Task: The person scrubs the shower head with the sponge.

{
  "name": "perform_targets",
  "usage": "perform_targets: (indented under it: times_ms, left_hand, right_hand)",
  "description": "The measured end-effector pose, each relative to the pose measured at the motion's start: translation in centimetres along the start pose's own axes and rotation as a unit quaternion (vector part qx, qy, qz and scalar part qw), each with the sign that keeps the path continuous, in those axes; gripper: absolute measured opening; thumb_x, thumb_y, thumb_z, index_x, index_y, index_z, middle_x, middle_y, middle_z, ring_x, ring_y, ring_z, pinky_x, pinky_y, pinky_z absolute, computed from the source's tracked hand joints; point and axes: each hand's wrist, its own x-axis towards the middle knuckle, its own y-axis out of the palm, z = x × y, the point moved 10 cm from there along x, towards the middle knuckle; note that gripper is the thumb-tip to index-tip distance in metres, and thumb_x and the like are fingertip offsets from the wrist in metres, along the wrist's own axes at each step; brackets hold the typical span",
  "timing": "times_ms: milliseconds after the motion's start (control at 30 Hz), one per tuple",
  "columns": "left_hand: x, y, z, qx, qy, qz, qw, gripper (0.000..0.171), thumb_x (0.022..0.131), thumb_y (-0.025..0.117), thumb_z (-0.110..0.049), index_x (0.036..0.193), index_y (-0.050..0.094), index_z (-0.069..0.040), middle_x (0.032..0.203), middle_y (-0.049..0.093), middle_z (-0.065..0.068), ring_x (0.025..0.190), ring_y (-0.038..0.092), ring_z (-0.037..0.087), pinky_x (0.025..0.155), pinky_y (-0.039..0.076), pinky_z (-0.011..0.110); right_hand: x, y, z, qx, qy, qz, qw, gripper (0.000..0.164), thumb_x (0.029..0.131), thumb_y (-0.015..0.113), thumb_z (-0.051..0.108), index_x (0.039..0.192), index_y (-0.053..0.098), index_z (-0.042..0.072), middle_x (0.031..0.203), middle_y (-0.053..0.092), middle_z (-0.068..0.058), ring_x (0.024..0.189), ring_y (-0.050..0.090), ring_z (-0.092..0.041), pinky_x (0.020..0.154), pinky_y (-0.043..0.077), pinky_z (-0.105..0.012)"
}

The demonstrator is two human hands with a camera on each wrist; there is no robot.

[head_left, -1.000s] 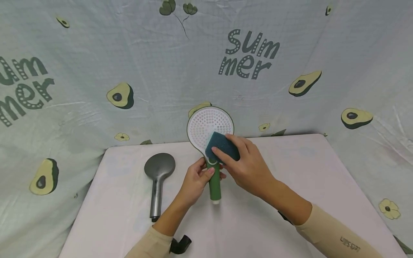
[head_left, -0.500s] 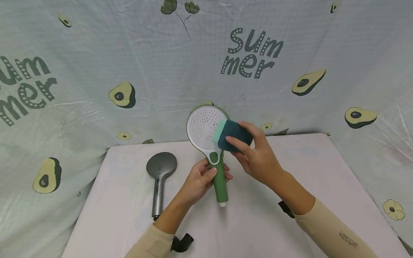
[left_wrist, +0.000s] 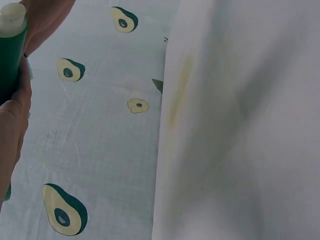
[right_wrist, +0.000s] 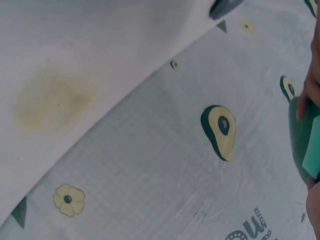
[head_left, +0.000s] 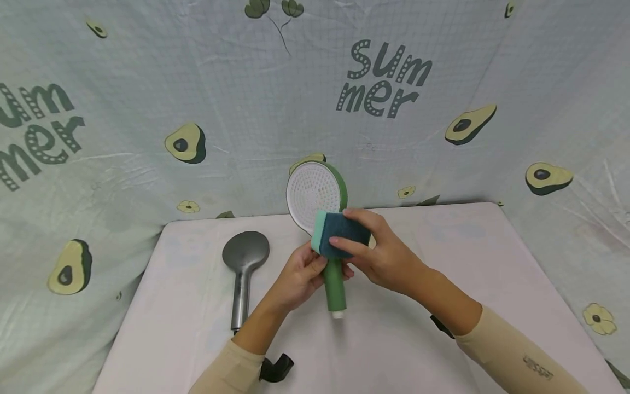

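Note:
In the head view, my left hand [head_left: 299, 278] grips the green handle of a white-faced shower head [head_left: 314, 191], held upright with its nozzle face toward me and turned a little left. My right hand [head_left: 394, 260] pinches a sponge [head_left: 344, 235], dark blue with a light teal layer. The sponge overlaps the neck of the shower head, just above my left thumb, and hides the top of the handle. The left wrist view catches the handle's pale threaded end [left_wrist: 12, 17]. At the right wrist view's edge, the teal sponge layer [right_wrist: 313, 150] overlaps the shower head's green back.
A grey shower head [head_left: 246, 251] lies face down on the pale pink table [head_left: 192, 284], left of my left forearm. A black curved piece [head_left: 277, 368] shows beside the left sleeve. Behind the table hangs a cloth [head_left: 266, 109] printed with avocados and lettering.
The sponge went from the lower nozzle face up to its right edge, then down to the neck. The shower head has turned, so more of its green right side shows.

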Motion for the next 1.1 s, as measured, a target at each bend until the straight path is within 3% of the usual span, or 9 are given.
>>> perform_targets:
  times_ms: [200,300,400,500,600,800,1000,1100]
  left_hand:
    - [-0.1,0.4,-0.2,-0.013,0.000,0.024,0.9996,0.041,0.113,0.035,-0.009,0.152,0.035,0.002,0.121,0.067,0.004,0.108,0.071,0.016,0.104,0.056,0.034]
    - [-0.2,0.5,-0.2,-0.028,-0.001,0.029,0.9992,0.040,0.113,0.034,-0.008,0.152,0.035,0.000,0.121,0.065,0.006,0.108,0.071,0.017,0.104,0.056,0.035]
    - [-0.4,0.4,0.0,-0.033,-0.012,0.024,0.9991,0.039,0.113,0.036,-0.008,0.151,0.034,-0.001,0.121,0.063,0.005,0.107,0.072,0.017,0.103,0.056,0.035]
    - [-0.6,0.1,0.5,-0.020,-0.028,0.012,0.9993,0.041,0.112,0.040,-0.009,0.151,0.031,0.000,0.120,0.064,0.004,0.106,0.072,0.016,0.102,0.057,0.034]
    - [-0.8,-0.6,0.7,0.022,-0.043,-0.010,0.9988,0.044,0.111,0.042,-0.007,0.152,0.028,0.000,0.118,0.063,0.005,0.105,0.072,0.016,0.100,0.057,0.033]
    - [-0.8,-2.1,0.4,0.085,-0.049,-0.064,0.9931,0.047,0.109,0.044,-0.002,0.152,0.026,0.003,0.115,0.060,0.008,0.100,0.070,0.016,0.096,0.059,0.031]
    - [-0.4,-2.9,-0.6,0.087,-0.020,-0.098,0.9912,0.046,0.109,0.040,0.000,0.153,0.024,0.000,0.115,0.059,0.011,0.101,0.068,0.015,0.097,0.058,0.032]
    - [-0.3,-3.3,-0.9,0.088,-0.015,-0.108,0.9902,0.046,0.109,0.040,0.002,0.152,0.024,0.001,0.115,0.059,0.010,0.101,0.068,0.015,0.097,0.058,0.031]
  right_hand:
    - [-0.3,0.1,0.5,-0.018,-0.024,-0.007,1.000,0.028,0.110,0.050,0.022,0.137,0.058,0.022,0.145,0.044,-0.026,0.132,0.051,-0.038,0.106,0.052,-0.046]
    - [0.0,-0.2,0.1,-0.028,-0.003,-0.011,1.000,0.029,0.110,0.050,0.027,0.138,0.057,0.023,0.146,0.043,-0.026,0.132,0.051,-0.039,0.103,0.054,-0.048]
    - [0.6,-1.0,-0.7,-0.015,0.037,-0.027,0.999,0.034,0.108,0.053,0.032,0.140,0.055,0.022,0.150,0.039,-0.026,0.135,0.048,-0.041,0.112,0.048,-0.043]
    - [1.4,-2.2,-1.9,0.015,0.085,-0.046,0.995,0.042,0.106,0.056,0.036,0.144,0.053,0.020,0.154,0.035,-0.027,0.141,0.043,-0.043,0.115,0.046,-0.045]
    - [2.3,-3.1,-3.4,0.058,0.138,-0.054,0.987,0.051,0.103,0.064,0.032,0.149,0.050,0.015,0.158,0.031,-0.027,0.145,0.040,-0.041,0.112,0.047,-0.052]
    - [2.2,-3.5,-5.6,0.116,0.234,-0.051,0.964,0.075,0.090,0.077,0.003,0.156,0.042,0.012,0.163,0.029,-0.017,0.145,0.042,-0.035,0.108,0.048,-0.062]
    - [0.2,-0.8,-5.3,0.171,0.252,-0.006,0.952,0.074,0.098,0.071,0.011,0.160,0.030,0.011,0.163,0.025,-0.019,0.148,0.037,-0.039,0.109,0.046,-0.064]
    - [-0.8,0.2,-5.0,0.210,0.253,0.003,0.944,0.075,0.099,0.069,0.007,0.160,0.025,0.007,0.163,0.024,-0.020,0.146,0.038,-0.040,0.109,0.045,-0.062]
